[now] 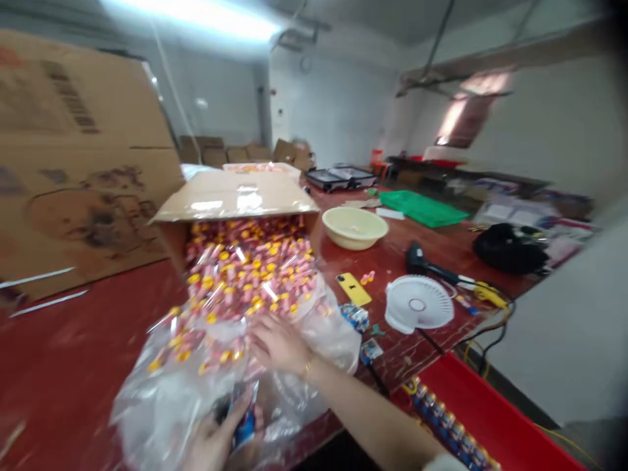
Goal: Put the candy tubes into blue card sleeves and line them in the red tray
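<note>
Near, the left hand (218,428) holds a blue object (245,428); the right hand (282,345) is at the pink pieces (252,269), its grip I cannot tell. The box (216,191) opens to the near side, probably for easy reach.

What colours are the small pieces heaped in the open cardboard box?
The small pieces are pink with yellow ends, seen in the head view.

A yellow smartphone (353,290) lies near a white ribbed plastic dish (436,304) on the red counter (392,258). Beyond sit a black corded hand tool (417,260), a green sheet (422,209) and an open black case (338,176); a large cardboard carton (88,131) stands left.
</note>
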The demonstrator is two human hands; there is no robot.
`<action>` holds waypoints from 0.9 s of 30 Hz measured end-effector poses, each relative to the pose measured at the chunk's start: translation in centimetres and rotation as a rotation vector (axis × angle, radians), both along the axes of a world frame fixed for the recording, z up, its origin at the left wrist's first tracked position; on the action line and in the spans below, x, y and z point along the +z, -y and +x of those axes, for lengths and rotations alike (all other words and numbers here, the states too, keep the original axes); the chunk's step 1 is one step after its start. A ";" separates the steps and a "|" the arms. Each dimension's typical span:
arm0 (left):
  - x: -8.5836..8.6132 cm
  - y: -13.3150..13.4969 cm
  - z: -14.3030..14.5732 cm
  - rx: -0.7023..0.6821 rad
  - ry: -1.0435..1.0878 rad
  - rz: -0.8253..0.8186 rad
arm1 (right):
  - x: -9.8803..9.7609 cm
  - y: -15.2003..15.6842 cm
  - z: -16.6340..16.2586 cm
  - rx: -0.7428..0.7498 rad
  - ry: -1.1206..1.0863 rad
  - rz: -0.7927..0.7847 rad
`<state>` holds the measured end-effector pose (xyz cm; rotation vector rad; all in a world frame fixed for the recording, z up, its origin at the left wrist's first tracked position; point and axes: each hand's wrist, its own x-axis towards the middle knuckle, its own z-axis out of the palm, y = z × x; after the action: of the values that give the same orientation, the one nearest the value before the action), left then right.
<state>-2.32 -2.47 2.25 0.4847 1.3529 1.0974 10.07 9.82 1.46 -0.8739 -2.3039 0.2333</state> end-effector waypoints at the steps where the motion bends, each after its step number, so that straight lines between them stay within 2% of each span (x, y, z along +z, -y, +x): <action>1: 0.1 0.5 -0.6 0.054 -0.011 -0.006 | -0.3 -1.0 -2.1 0.047 0.122 0.019; 3: 0.1 1.2 -1.8 0.110 -0.036 0.007 | -1.3 -2.3 -5.0 0.059 0.305 0.034; 5: -0.3 1.7 -3.0 0.108 -0.040 0.011 | -2.3 -2.6 -6.0 0.036 0.387 0.033; 7: -0.6 2.1 -4.0 0.061 -0.023 0.019 | -2.9 -2.1 -5.3 0.019 0.395 0.028; 11: -0.8 1.5 -4.7 -0.053 0.064 0.037 | -2.8 -0.5 -1.9 0.006 0.334 -0.001; 15: -0.8 -0.1 -4.0 -0.068 0.171 0.034 | -2.9 0.1 0.0 0.084 0.088 -0.125; 19: -1.0 -1.0 -3.1 -0.051 0.162 0.037 | -3.9 0.6 0.0 -0.064 -0.260 -0.248; 22: -1.3 -1.2 -2.8 -0.071 0.114 0.077 | -4.2 1.4 0.0 -0.097 -0.337 -0.329; 24: -1.6 -1.4 -2.7 -0.087 0.096 0.134 | -3.8 1.8 0.2 -0.084 -0.431 -0.403; 27: -2.1 -1.7 -2.5 -0.112 0.075 0.177 | -2.1 2.1 0.9 -0.067 -0.759 -0.612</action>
<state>-4.81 -0.76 0.16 0.6357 1.1553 1.1370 10.98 7.68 -0.67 -0.9293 -1.4912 1.0778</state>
